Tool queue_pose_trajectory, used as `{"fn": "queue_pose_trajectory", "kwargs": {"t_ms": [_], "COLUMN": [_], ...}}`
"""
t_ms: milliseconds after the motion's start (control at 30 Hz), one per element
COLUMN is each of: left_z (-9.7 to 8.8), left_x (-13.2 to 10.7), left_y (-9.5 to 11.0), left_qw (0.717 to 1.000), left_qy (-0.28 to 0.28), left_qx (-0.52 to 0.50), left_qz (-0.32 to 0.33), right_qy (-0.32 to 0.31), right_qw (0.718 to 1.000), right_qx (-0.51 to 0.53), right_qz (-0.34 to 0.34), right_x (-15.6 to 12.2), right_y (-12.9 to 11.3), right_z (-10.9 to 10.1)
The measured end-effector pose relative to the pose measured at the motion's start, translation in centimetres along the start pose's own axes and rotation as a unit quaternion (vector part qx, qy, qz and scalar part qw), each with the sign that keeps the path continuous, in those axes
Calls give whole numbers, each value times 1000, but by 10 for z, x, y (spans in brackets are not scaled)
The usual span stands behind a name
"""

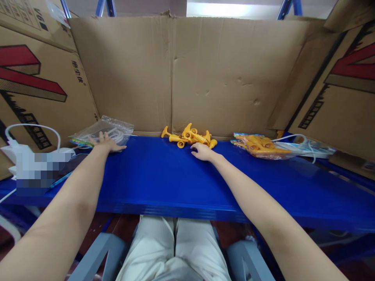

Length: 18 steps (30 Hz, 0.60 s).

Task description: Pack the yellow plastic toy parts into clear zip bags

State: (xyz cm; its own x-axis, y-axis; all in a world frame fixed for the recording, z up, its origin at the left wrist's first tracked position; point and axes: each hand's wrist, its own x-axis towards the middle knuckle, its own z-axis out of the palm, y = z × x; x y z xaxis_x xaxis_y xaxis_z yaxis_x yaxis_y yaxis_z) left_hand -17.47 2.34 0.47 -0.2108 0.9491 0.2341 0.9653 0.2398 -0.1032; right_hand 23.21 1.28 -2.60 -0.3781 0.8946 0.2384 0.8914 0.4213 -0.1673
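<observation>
a tall brown cardboard panel (228, 70) blocks twelve o'clock, behind jumbled orange plastic pieces (189, 137) on the glossy blue tabletop (164, 175); their pile runs nine-to-three, pieces pointing variously. at ten o'clock the left hand (104, 144), fingers apart, overlaps a clear plastic bag (125, 128); the curled right hand (203, 151) meets the pile's five-o'clock edge, its grip impossible to tell.

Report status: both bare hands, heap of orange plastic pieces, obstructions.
Left hand spread at clear plastic bag. Right hand curled at heap of orange plastic pieces, grip unclear. No obstruction seen between right hand and heap.
</observation>
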Motion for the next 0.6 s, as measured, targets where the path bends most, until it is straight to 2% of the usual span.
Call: {"fn": "queue_pose_trajectory", "kwargs": {"t_ms": [67,133,200,267,400,467,600], "left_z": [3,5,6,5,4,4,7], "left_x": [-4,-5,-5,-4,-2,-1,1], "left_y": [3,4,5,6,8,8,7], "left_qw": [1000,996,992,989,994,997,999], "left_qy": [24,49,48,37,24,21,11], "left_qx": [4,3,16,41,59,44,-1], "left_qz": [3,70,119,138,87,61,52], "right_qy": [-2,-2,-1,1,9,36,177], "right_qw": [1000,1000,1000,1000,999,995,963], "right_qx": [-2,-2,1,4,44,93,189], "right_qz": [5,11,15,18,18,17,75], "right_x": [0,0,0,1,2,4,12], "right_y": [-1,-1,-1,0,2,5,22], "right_z": [-1,-2,-2,0,1,-2,-22]}}
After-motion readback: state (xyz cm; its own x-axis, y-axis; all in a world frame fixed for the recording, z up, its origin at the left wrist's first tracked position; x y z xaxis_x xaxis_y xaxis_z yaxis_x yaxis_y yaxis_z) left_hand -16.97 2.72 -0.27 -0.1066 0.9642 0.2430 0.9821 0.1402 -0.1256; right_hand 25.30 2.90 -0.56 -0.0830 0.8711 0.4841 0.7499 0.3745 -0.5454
